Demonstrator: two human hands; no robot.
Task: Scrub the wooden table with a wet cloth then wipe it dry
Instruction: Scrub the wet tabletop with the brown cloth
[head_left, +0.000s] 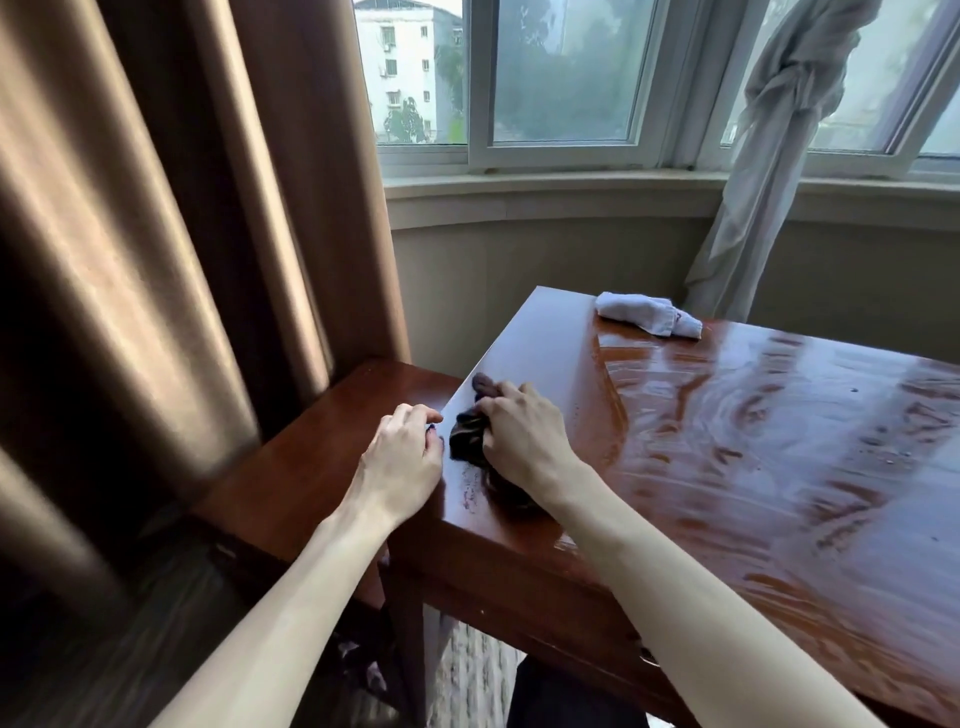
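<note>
Grip: right hand (522, 441) has its fingers curled over the dark cloth (470, 441), bunching it and pressing it down on the tabletop; left hand (402, 449) sits at the table's left edge with fingers curled, and something small and dark shows at its fingertips, though I cannot tell whether it pinches a corner of the cloth or only steadies itself there.
Cloth position: on the near left corner of the wooden table (779, 467), just inside the edge, partly hidden under the right hand and wrist.
Table state: most of the top to the right shines with wet swirls and streaks; the strip along the left edge looks duller, so it is probably the last part to be scrubbed.
Step in hand: wet scrubbing of the left margin, by my reading.
Doing it well: keep the palm flat on the bunched cloth so pressure spreads; run strokes along the edge from near to far and overlap the already wet band; hold the cloth short of the lip so water does not drip onto the lower side table (332, 447) beside it.
Dry cloth: a white rolled cloth (647, 313) lies at the far corner, well apart from both hands, ready for drying.
Surroundings: brown curtain (156, 234) at left, window (561, 78) beyond.
</note>
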